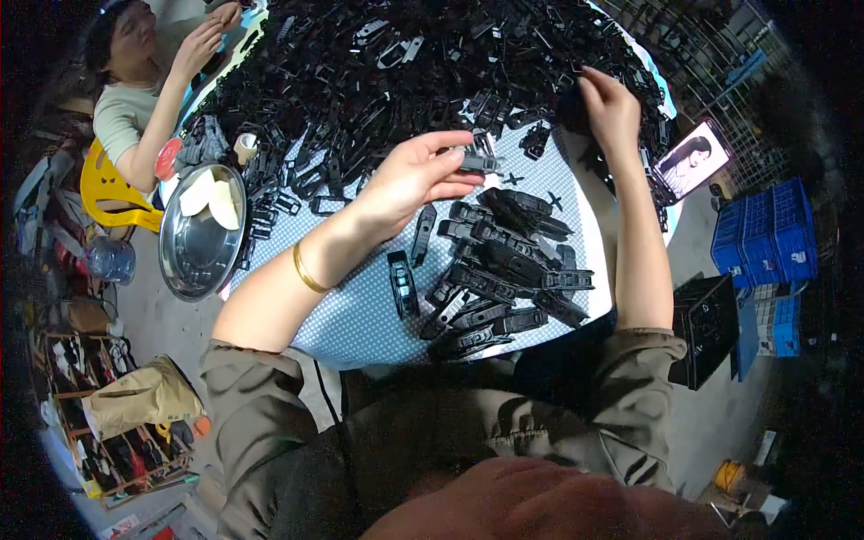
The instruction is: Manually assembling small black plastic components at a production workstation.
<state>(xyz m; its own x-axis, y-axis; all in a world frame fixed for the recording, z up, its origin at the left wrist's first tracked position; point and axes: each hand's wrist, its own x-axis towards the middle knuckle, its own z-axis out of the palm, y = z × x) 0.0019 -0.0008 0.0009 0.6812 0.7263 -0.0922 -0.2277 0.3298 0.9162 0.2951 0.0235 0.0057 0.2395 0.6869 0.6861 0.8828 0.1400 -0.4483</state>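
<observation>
My left hand (409, 180) pinches a small black plastic part (481, 163) between thumb and fingers, above the dotted pale table cover. My right hand (614, 112) is at the right edge of the big heap, fingertips drawn together; what they hold, if anything, is too small to make out. Below my left hand lies a loose pile of long black plastic parts (504, 261), shaped like toy vehicle bodies. One such part (402, 283) lies apart at the pile's left. Two small black cross-shaped pieces (513, 180) rest beyond the pile.
A great heap of black parts (387, 81) covers the table's far side. At the left stand a metal bowl (193, 261) with pale pieces and a tape roll (245, 147). A phone (691, 160) leans at the right, blue crates (765, 234) beyond. Another person (135, 117) sits far left.
</observation>
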